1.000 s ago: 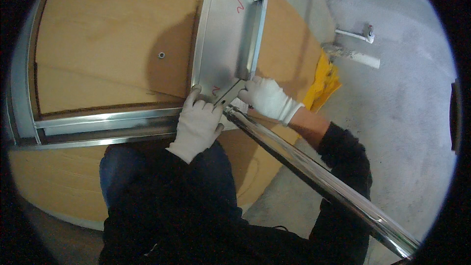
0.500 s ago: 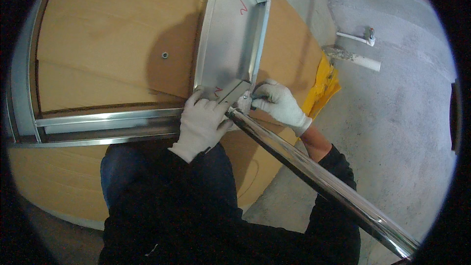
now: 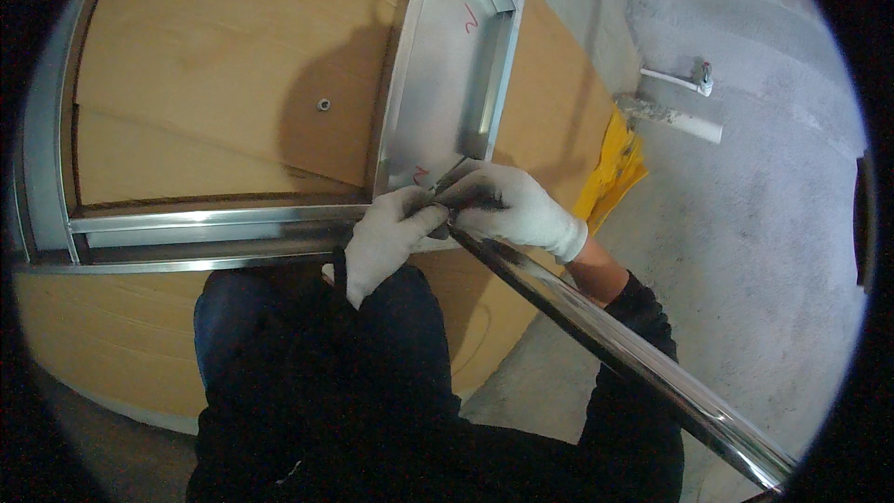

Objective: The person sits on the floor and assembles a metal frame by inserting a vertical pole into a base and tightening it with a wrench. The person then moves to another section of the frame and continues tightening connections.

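Both my hands wear white gloves and meet at the corner where a metal channel (image 3: 454,84) running away from me joins a metal rail (image 3: 214,228) running left. My left hand (image 3: 384,240) pinches a small dark part at that joint. My right hand (image 3: 510,208) is curled over the top end of a shiny chrome tube (image 3: 633,354) that slants down to the lower right, its fingers closed around a thin dark piece next to the left fingertips. What exactly the fingers grip is too small to tell.
The metal frame lies on a curved wooden panel (image 3: 214,74) with a small screw hole (image 3: 323,104). A yellow cloth (image 3: 615,172) lies at the panel's right edge on the grey concrete floor (image 3: 745,251). A white pipe piece (image 3: 675,84) lies farther right.
My right hand has shifted left and closed over the tube's top end at the joint. My left hand has turned so its fingertips meet the right hand's.
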Motion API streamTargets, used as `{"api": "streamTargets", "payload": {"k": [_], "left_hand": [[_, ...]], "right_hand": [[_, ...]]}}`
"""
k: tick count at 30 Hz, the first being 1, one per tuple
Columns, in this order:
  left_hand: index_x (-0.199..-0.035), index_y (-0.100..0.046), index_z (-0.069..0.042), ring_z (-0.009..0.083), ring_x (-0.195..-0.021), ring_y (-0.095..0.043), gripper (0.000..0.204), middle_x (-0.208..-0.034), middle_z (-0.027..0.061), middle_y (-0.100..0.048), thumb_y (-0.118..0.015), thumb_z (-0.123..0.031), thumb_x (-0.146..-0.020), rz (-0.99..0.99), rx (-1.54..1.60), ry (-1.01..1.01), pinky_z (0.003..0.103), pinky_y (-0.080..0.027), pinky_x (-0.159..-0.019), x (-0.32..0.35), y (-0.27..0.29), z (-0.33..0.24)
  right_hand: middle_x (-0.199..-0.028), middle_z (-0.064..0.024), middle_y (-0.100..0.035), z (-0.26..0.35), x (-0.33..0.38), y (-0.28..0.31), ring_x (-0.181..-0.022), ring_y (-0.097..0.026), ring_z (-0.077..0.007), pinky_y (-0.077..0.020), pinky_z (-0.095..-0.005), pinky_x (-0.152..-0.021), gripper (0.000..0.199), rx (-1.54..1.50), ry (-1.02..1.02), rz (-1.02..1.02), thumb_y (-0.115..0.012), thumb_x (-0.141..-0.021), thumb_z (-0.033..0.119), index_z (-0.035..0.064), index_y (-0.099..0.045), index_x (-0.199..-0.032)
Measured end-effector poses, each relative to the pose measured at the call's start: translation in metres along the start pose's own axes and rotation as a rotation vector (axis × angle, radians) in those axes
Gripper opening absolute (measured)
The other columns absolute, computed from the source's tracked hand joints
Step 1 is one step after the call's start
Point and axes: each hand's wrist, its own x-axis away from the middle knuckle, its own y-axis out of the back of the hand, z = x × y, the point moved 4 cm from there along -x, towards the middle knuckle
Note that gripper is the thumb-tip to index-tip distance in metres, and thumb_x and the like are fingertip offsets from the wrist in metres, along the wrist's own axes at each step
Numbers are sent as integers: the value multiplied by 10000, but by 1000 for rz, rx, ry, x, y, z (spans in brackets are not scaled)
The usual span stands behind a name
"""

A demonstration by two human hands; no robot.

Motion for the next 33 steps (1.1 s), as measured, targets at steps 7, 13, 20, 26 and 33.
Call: {"api": "streamTargets", "payload": {"k": [7,13,20,26,33], "left_hand": [[-1061,-589,24,164,-875,-576,282,-951,103,-641,-544,-205,-902,-31,106,-80,296,-440,-805,-7,-4,11],[-1093,-585,25,143,-917,-566,306,-988,71,-632,-599,-185,-871,75,249,-82,275,-438,-839,-6,-4,9],[-1123,-581,16,138,-924,-568,325,-986,62,-628,-612,-169,-858,35,320,-33,264,-441,-823,-5,-3,10],[-1068,-584,16,142,-881,-570,268,-957,70,-626,-592,-163,-869,-58,256,-105,271,-448,-794,-2,-1,5],[-969,-588,0,166,-772,-588,192,-839,90,-624,-604,-156,-860,-175,85,-190,291,-465,-737,2,4,-9]], "right_hand": [[-969,-129,-612,-1,-1,-7,-910,-607,-268,-492,-356,-794,183,208,44,-103,-663,-762,84,25,-637,-934],[-1052,-124,-577,6,-2,-10,-888,-596,-222,-490,-325,-787,372,137,90,-191,-691,-732,45,17,-600,-1091],[-1144,-115,-531,11,-7,-11,-823,-573,-192,-495,-284,-746,587,297,2,-150,-739,-727,99,58,-511,-1266],[-1087,-83,-567,4,-5,-7,-844,-576,-161,-492,-263,-745,529,96,-207,-124,-731,-728,77,21,-527,-1212],[-917,-51,-620,-5,4,-13,-795,-555,-111,-480,-263,-715,337,-523,-346,-179,-647,-813,138,-16,-567,-1102]]}}
